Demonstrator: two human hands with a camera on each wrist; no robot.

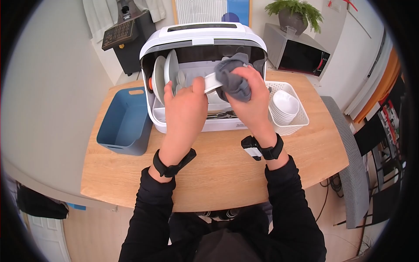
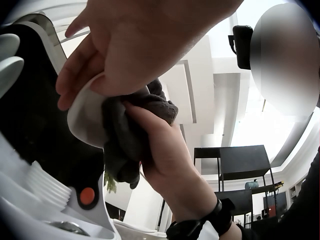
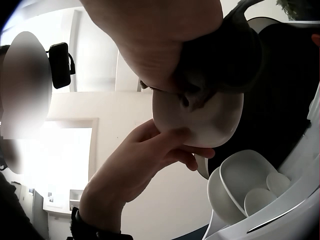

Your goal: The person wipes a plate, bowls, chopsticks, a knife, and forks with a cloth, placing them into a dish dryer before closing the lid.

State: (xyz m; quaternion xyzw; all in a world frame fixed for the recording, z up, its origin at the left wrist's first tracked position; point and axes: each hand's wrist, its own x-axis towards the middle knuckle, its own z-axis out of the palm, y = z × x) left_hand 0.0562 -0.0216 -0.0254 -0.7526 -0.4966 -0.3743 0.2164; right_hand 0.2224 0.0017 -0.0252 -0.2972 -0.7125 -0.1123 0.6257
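A small white bowl is held up before the open white cabinet. My left hand pinches its rim, thumb on one side and fingers on the other. A dark grey cloth is bunched in my right hand, which presses it against the bowl. The cloth hides part of the bowl and some right fingertips.
Plates stand at the cabinet's left, with cutlery along its front. A blue bin is on the left; a white basket with stacked bowls is on the right. Behind are a microwave and a potted plant.
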